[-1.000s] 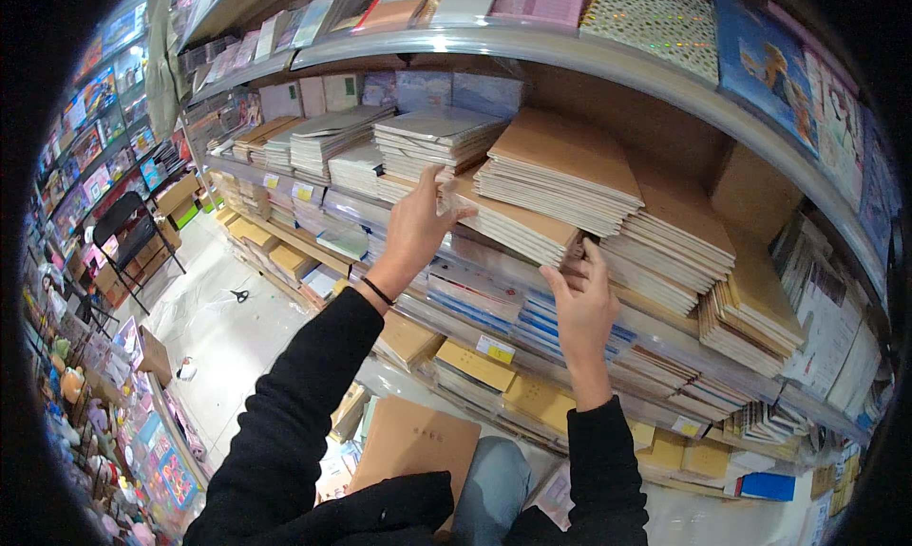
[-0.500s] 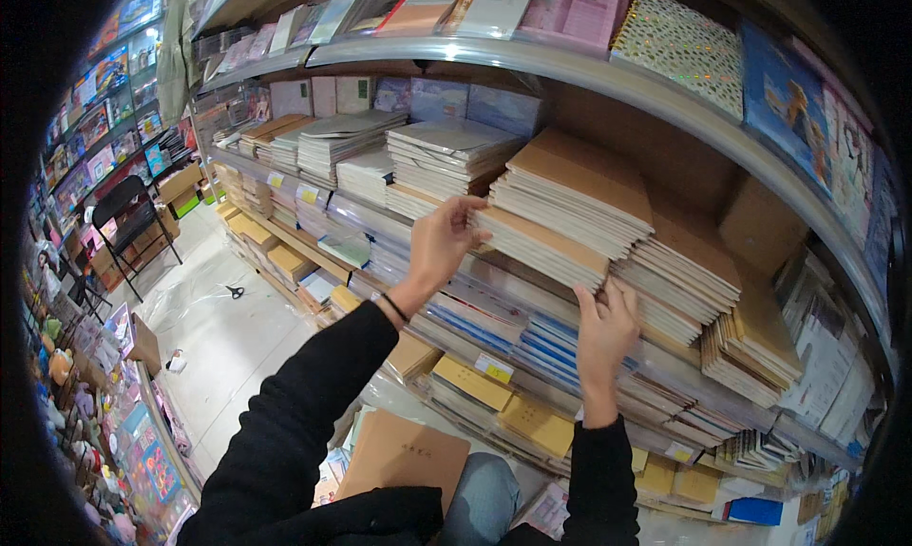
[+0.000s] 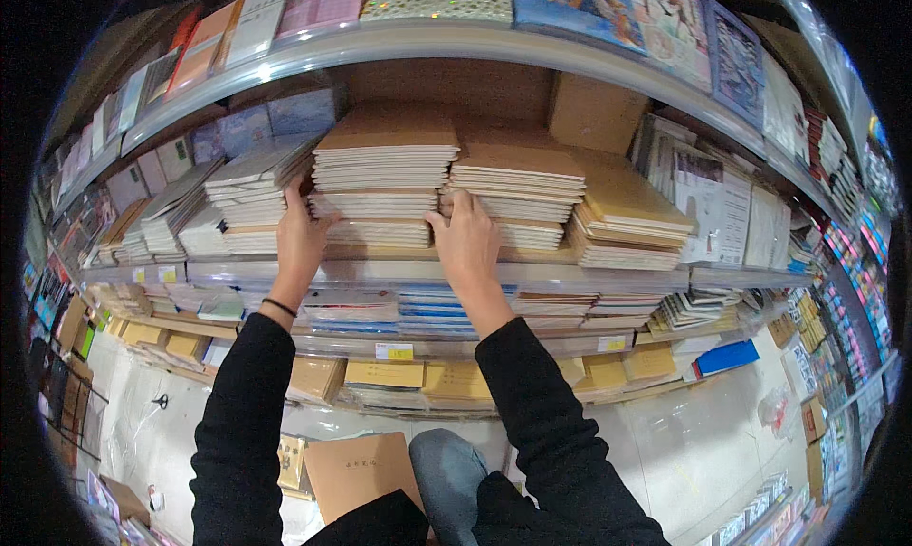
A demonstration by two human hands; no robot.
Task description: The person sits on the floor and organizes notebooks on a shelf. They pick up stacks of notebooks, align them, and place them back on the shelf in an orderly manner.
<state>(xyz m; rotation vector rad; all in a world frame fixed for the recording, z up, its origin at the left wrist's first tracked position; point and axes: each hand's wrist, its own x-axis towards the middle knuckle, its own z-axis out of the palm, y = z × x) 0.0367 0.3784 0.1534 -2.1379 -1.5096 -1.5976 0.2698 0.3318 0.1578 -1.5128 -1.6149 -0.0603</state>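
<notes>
From my remote view, the left hand [image 3: 302, 237] and right hand [image 3: 467, 240], thumbs and fingers parted, bracket a stack of brown-covered notebooks [image 3: 382, 171] on the middle shelf [image 3: 380, 273]. I judge uneven pressure could skew its layers, or snag the neighbouring pile [image 3: 521, 178]. In this shop-like room, scissors [image 3: 160, 401] lie on the pale floor [image 3: 655, 442].

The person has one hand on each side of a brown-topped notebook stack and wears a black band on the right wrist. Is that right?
Not quite: the head view shows the black band on the left wrist, not the right. The left hand and right hand are indeed on either side of the brown-topped notebook stack.
</notes>
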